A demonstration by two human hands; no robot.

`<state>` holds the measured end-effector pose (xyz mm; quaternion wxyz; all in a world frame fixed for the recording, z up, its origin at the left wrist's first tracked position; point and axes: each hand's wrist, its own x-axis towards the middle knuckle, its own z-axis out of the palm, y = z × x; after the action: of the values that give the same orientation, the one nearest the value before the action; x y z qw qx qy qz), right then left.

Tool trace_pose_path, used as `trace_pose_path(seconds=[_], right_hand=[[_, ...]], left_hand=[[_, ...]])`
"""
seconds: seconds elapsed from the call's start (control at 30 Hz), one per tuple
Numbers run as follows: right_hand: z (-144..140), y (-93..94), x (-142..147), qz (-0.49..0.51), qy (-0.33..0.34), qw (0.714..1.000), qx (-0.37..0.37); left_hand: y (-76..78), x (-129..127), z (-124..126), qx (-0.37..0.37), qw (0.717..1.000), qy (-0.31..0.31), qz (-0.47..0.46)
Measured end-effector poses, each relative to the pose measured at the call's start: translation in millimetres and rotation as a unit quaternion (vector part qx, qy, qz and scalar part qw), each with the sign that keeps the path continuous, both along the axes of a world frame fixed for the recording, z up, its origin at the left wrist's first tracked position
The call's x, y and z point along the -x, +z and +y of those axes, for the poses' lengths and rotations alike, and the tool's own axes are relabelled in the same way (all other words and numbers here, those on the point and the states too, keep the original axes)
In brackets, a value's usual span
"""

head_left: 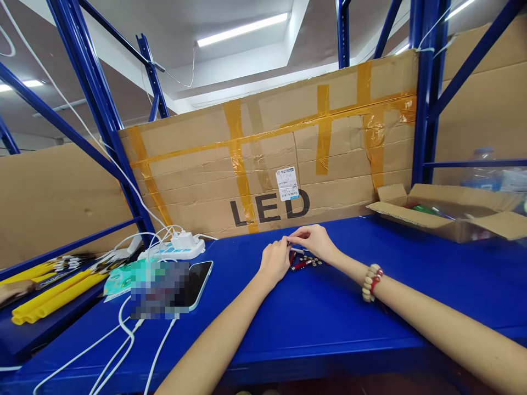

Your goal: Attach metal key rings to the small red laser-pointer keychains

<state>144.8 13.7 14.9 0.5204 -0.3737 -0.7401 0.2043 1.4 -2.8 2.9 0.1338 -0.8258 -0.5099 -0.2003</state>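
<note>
**Close work at mid-frame**

Left hand (pixel 275 258) and right hand (pixel 316 241) together at centre of frame, fingertips meeting just above the blue desk (pixel 349 312). Right thumb and index pinched close; left fingers mostly hidden. Cannot tell what, if anything, either is clamped on. Red parts (pixel 302 265) on the desk at centre, just below the fingertips; small metallic pieces (pixel 316 261) scattered beside them. Slim silvery piece (pixel 297 250) next to the left fingers. Beaded bracelet (pixel 367 285) on right wrist. Left of centre: phone (pixel 201 281), white power strip (pixel 193 252) with cables. Right: open carton (pixel 428 219). Behind: cardboard panel (pixel 197 186) marked LED. Far left: yellow tubes (pixel 61 296), another person's hand (pixel 14 291) near them.
</note>
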Motion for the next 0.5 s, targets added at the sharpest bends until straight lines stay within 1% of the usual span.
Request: trace_pose_path(seconds=[0.2, 0.3, 0.37, 0.5], right_hand=[[3, -0.3, -4, -0.032, -0.017, 0.999, 0.012], [8, -1.5, -6, -0.029, -0.022, 0.999, 0.04], [12, -3.1, -8, -0.018, -0.009, 0.997, 0.07], [19, -4.5, -11, 0.025, 0.051, 0.989, 0.139]], left_hand=[[-1.9, 2, 3, 0.006, 1.0, 0.003, -0.014], [-2.4, 3, 4, 0.014, 0.999, -0.009, -0.029], [-2.8, 3, 4, 0.013, 0.999, -0.018, -0.042], [-3.8, 5, 5, 0.013, 0.995, -0.046, -0.089]])
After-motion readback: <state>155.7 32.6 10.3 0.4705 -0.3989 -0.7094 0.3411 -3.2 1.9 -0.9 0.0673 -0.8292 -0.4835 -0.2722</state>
